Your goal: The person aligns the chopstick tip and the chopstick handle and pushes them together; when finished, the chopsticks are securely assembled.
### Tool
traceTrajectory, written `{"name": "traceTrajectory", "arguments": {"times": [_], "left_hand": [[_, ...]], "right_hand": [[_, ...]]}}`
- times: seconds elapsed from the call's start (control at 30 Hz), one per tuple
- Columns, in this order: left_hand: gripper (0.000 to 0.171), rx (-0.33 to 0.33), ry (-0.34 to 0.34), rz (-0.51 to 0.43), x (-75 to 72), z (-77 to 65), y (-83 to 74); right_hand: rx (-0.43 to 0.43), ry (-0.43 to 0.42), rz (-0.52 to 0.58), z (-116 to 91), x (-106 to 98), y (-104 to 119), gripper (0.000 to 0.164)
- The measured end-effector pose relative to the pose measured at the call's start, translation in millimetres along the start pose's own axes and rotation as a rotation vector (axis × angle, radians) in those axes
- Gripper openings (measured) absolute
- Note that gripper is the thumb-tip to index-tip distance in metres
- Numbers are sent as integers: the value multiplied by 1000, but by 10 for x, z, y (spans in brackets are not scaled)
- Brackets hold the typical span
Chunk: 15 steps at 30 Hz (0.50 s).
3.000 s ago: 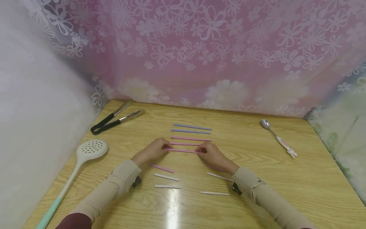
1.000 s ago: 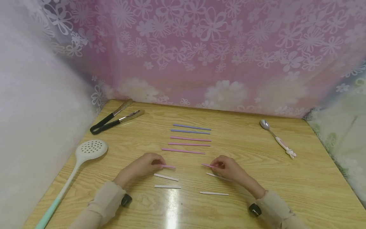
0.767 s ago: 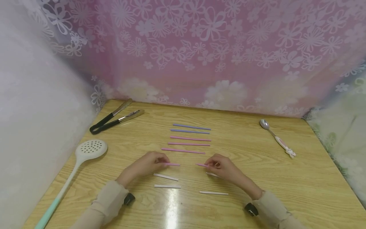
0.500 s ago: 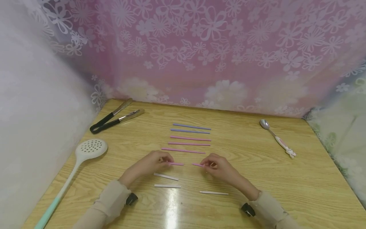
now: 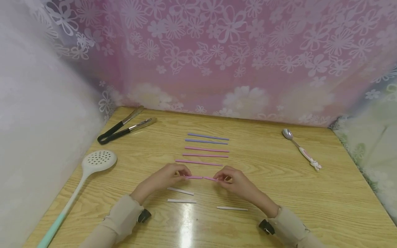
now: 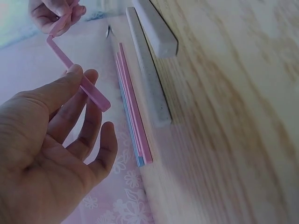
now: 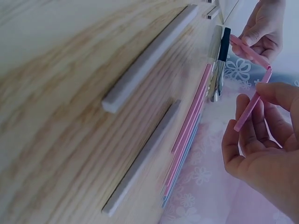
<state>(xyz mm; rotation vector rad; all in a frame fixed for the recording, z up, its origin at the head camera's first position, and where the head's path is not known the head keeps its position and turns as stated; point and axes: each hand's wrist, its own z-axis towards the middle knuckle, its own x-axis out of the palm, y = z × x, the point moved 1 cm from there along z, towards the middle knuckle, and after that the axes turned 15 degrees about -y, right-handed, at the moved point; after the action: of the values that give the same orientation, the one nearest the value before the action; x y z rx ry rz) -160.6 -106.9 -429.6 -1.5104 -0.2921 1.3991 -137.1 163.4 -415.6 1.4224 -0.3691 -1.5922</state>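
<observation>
My left hand (image 5: 167,176) pinches one pink chopstick half (image 5: 195,177) between thumb and fingers. Facing it, my right hand (image 5: 235,177) pinches a second half, a pink chopstick piece (image 5: 209,178). Their inner ends meet between the hands at an angle, plain in the right wrist view; whether they are joined I cannot tell. Beyond the hands lie three long pink chopsticks (image 5: 198,163) and two blue chopsticks (image 5: 207,136), roughly parallel. Nearer me are white halves: two at left, one white chopstick half (image 5: 181,201) among them, and a white piece (image 5: 232,208) at right; another (image 7: 142,158) shows in the right wrist view.
Black-handled tongs (image 5: 124,129) lie at the back left of the wooden table (image 5: 310,199). A slotted spoon (image 5: 99,162) with a green handle runs along the left edge. At right lies a spoon (image 5: 305,153) with a rabbit handle. Flowered cloth (image 5: 198,69) hangs behind.
Both hands have let go of the third long pink chopstick, which lies on the table. They have picked up two pink halves and brought their ends together.
</observation>
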Motion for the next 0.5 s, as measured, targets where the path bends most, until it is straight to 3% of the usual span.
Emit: {"name": "traceTrajectory", "arguments": {"times": [0.5], "left_hand": [[19, -13, -11, 12, -25, -16, -16]], "right_hand": [[6, 5, 5, -1, 4, 11, 12]]}}
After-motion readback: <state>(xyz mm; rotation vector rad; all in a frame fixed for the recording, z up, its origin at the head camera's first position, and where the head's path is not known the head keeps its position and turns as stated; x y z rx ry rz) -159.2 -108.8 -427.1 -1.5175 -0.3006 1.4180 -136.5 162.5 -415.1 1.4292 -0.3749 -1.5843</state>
